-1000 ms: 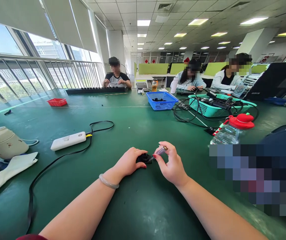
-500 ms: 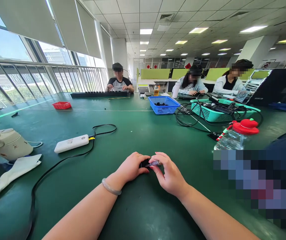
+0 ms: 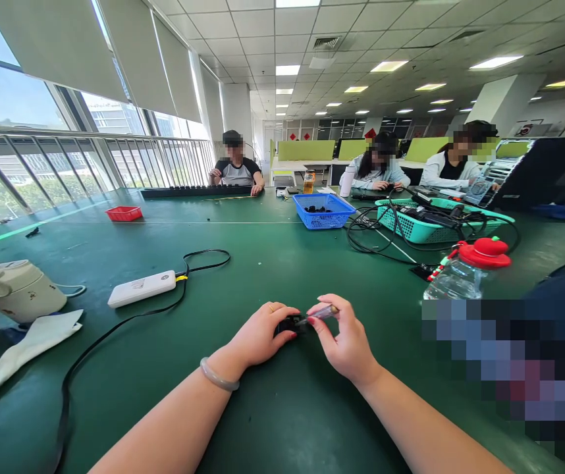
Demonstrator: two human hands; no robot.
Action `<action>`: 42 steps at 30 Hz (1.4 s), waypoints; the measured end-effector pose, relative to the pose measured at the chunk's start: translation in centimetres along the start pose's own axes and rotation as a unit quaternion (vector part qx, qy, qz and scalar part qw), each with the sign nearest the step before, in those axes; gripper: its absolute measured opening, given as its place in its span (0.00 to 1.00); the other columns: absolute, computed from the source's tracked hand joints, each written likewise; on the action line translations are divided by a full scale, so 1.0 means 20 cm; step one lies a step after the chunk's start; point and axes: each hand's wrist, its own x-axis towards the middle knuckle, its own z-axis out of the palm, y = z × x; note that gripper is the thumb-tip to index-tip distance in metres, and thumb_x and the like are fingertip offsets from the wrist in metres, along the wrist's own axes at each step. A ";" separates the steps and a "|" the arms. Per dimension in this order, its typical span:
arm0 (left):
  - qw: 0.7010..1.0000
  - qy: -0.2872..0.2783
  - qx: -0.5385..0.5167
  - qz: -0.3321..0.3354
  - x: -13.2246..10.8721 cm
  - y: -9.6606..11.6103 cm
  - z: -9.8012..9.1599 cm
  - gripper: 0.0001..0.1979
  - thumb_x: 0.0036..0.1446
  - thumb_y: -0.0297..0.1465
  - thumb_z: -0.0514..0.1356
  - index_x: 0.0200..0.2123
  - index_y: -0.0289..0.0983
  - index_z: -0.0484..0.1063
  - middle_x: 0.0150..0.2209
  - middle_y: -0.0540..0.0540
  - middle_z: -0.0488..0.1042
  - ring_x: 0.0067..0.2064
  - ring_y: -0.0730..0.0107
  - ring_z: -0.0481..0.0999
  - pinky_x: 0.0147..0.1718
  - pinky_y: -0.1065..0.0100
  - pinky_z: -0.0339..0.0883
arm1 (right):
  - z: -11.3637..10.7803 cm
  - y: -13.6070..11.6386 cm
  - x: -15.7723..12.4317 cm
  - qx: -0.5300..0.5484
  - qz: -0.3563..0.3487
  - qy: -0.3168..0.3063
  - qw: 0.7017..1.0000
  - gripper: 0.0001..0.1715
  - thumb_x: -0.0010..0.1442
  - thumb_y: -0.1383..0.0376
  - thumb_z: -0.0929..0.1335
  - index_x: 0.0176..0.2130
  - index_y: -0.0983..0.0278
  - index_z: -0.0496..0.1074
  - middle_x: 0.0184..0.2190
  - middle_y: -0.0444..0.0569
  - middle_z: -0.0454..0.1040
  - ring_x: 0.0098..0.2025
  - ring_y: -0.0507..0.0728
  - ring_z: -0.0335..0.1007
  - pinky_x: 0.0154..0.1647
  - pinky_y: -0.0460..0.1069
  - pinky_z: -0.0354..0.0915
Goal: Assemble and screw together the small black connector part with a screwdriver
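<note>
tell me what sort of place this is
Probably an open-plan office, with this end used for bench work: lime-green partitions stand at the back, light panels dot the tiled ceiling, and a large green table holds a blue basket of small black pieces.

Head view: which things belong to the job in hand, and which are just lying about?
In the job:
small black part, held by the left hand
slim tool with a translucent purplish handle, held by the right hand

Apparently just lying about:
white oblong device
shallow red plastic tray
clear red-lidded bottle
</note>
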 end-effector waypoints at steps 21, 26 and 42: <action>0.942 0.011 0.262 -0.208 -0.01 0.12 -0.01 0.23 0.69 0.43 0.46 0.49 0.40 0.76 0.49 0.37 0.74 0.50 0.50 0.73 0.48 0.51 0.67 | -0.06 0.21 0.05 0.221 0.329 0.201 0.896 0.28 0.51 0.57 0.71 0.49 0.58 0.60 0.23 0.37 0.69 0.26 0.54 0.66 0.31 0.51 0.64; 0.982 -0.018 0.159 -0.104 0.00 0.10 0.03 0.26 0.67 0.42 0.49 0.64 0.39 0.62 0.66 0.40 0.61 0.67 0.52 0.58 0.64 0.51 0.54 | -0.04 0.24 0.06 0.242 0.369 0.228 0.868 0.32 0.48 0.57 0.74 0.49 0.57 0.60 0.23 0.36 0.72 0.23 0.51 0.65 0.32 0.51 0.64; 0.995 -0.042 0.095 0.012 0.02 0.17 0.12 0.15 0.62 0.40 0.60 0.49 0.43 0.70 0.50 0.44 0.73 0.54 0.57 0.68 0.55 0.54 0.62 | -0.02 0.23 0.06 0.420 0.436 0.112 0.788 0.27 0.43 0.62 0.73 0.43 0.57 0.64 0.18 0.34 0.67 0.16 0.47 0.52 0.24 0.48 0.58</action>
